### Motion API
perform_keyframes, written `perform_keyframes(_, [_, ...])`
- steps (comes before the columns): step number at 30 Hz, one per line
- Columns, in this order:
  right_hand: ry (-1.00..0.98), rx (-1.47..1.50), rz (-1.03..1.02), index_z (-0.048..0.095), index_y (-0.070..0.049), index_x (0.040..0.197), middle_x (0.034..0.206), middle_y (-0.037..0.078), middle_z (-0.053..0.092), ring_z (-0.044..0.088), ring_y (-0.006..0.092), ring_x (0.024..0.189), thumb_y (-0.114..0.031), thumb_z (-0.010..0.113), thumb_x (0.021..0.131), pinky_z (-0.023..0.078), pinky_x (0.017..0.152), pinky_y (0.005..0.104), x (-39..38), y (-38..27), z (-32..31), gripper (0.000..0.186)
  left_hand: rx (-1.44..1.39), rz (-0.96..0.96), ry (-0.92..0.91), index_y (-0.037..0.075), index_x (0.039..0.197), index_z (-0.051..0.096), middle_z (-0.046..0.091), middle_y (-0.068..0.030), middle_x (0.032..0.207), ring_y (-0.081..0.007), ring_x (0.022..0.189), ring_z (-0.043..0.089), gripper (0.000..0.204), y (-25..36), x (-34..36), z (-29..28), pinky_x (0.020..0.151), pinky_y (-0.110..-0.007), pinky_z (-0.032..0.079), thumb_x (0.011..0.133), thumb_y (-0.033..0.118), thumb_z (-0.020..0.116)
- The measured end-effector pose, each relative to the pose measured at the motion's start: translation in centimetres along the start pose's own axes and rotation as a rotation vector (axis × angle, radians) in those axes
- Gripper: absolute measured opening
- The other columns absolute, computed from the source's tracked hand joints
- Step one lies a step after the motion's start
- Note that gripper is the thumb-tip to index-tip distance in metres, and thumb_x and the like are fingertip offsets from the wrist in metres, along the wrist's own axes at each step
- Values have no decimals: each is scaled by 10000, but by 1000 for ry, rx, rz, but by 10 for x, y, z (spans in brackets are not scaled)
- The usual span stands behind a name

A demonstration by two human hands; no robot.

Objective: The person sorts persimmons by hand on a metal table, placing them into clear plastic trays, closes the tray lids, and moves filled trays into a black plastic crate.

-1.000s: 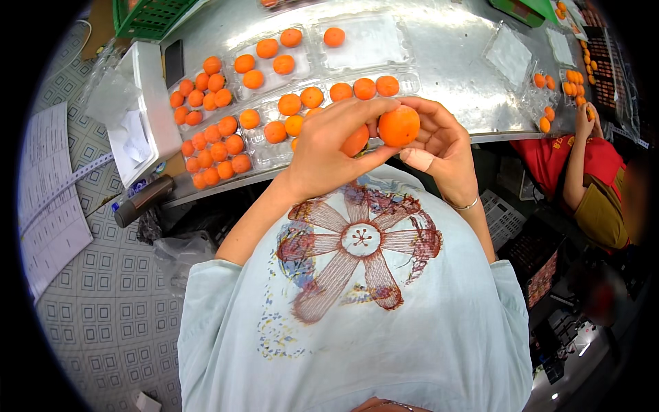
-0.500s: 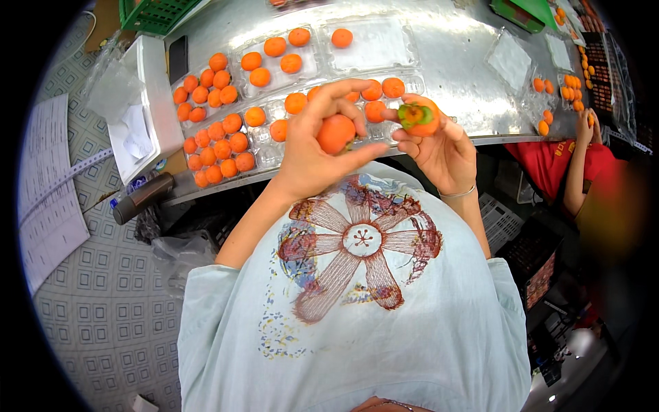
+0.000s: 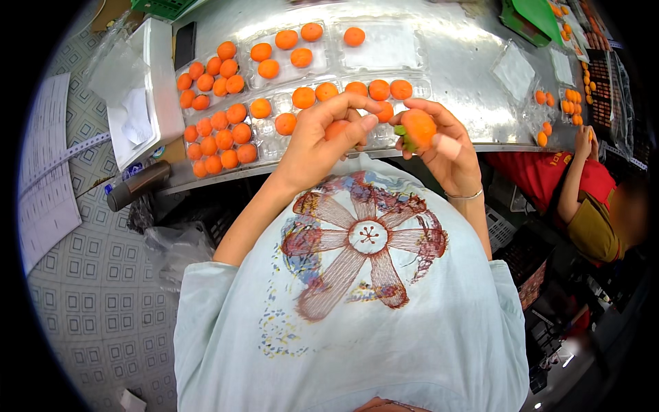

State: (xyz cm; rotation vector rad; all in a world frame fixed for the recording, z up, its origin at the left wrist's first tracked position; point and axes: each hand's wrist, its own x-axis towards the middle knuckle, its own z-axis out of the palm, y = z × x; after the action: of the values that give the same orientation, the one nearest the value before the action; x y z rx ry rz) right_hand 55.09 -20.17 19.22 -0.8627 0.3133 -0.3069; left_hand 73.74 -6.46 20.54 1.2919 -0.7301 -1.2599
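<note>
My left hand (image 3: 309, 144) is closed around an orange persimmon (image 3: 336, 129), with thumb and fingers curled over it so that only part shows. In my right hand (image 3: 458, 163) is another persimmon (image 3: 420, 126), tilted so its green leafy cap (image 3: 406, 140) points down and left. The two hands are a short way apart, above the table's near edge. Just beyond them lies a clear plastic tray (image 3: 269, 147) partly filled with persimmons. Behind it, a second clear tray (image 3: 384, 49) carries one persimmon (image 3: 354, 36) at its left end.
On the left, clear packs hold many persimmons (image 3: 223, 139), beside a white foam box (image 3: 163, 82) and a dark phone (image 3: 185, 44). A green basket (image 3: 528, 20) sits far right. A co-worker in red (image 3: 542, 175) handles fruit at the right along the metal table (image 3: 460, 89).
The persimmon in my right hand has turned, its cap swinging from facing up to pointing down and left. My left thumb has bent in over its persimmon. The whole view has shifted slightly.
</note>
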Motion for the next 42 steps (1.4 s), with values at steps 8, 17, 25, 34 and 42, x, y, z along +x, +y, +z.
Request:
perform_keyframes(8, [135, -902, -189, 609, -6, 1179, 1104, 102, 645, 637, 179, 977, -37, 717, 715, 520, 860, 309, 1, -11, 34, 477, 240, 106, -22, 25, 1024, 603, 554, 21, 788, -43, 733, 522, 269, -4, 3, 2, 659, -204, 428, 818, 126, 744])
perform_keyframes(17, [-23, -675, -183, 619, 35, 1127, 1096, 116, 645, 640, 207, 1037, 15, 744, 676, 503, 936, 341, -1, -9, 31, 469, -13, -74, -248, 26, 982, 595, 549, 10, 778, -51, 732, 528, 219, -4, 4, -8, 608, -201, 429, 942, 240, 614])
perform_keyframes(25, [-5, -445, -122, 603, 61, 1155, 1141, 141, 623, 609, 240, 1114, 27, 725, 700, 488, 990, 393, -6, -6, 32, 473, -131, -39, 26, -9, 891, 627, 615, -59, 808, -89, 715, 572, 390, -24, -2, -28, 583, -225, 447, 1026, 308, 442])
perform_keyframes(34, [-28, -250, -76, 508, 70, 1266, 1209, 192, 597, 598, 270, 1137, -58, 664, 776, 490, 986, 421, -9, 2, 23, 530, -122, -50, 94, -6, 851, 658, 646, -73, 802, -97, 713, 587, 353, -35, -5, -39, 574, -245, 454, 1007, 268, 500])
perform_keyframes(42, [152, -15, 8, 465, 36, 1328, 1266, 177, 566, 628, 334, 1078, -159, 592, 865, 516, 945, 433, -9, 25, -43, 518, -135, -103, 162, 9, 915, 685, 621, -7, 754, -54, 649, 527, 262, -45, -9, -32, 588, -210, 433, 963, 239, 569])
